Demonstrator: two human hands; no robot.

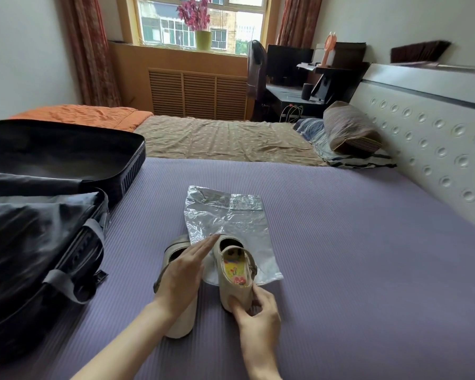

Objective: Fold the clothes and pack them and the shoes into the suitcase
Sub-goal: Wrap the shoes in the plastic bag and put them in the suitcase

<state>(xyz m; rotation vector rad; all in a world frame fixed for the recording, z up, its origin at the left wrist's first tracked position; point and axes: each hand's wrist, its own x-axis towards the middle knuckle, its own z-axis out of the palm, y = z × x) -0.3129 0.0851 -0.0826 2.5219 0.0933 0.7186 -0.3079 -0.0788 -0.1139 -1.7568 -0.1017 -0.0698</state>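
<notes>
Spread under both hands, a purple ribbed mat [340, 242] on the bed, with a brown sheet [217, 138] beyond the fingertips. Well off to the right of the right hand, a padded headboard [422, 138]; at the far wall, a window [200, 23] and a dark desk [294, 97]. Laid flat with straight fingers over one beige shoe [177, 325], the left hand [184, 272], fingertips at the edge of a clear plastic bag [231, 218] just ahead. Pinching the heel of the other shoe [235, 281], the right hand [255, 311]; tipped sideways on the bag, patterned insole showing. Left of the left hand, an open black suitcase [52, 160] holding dark fabric, cut off at the frame edge. Beige shoe largely hidden under the palm; print on the bag unreadable.
</notes>
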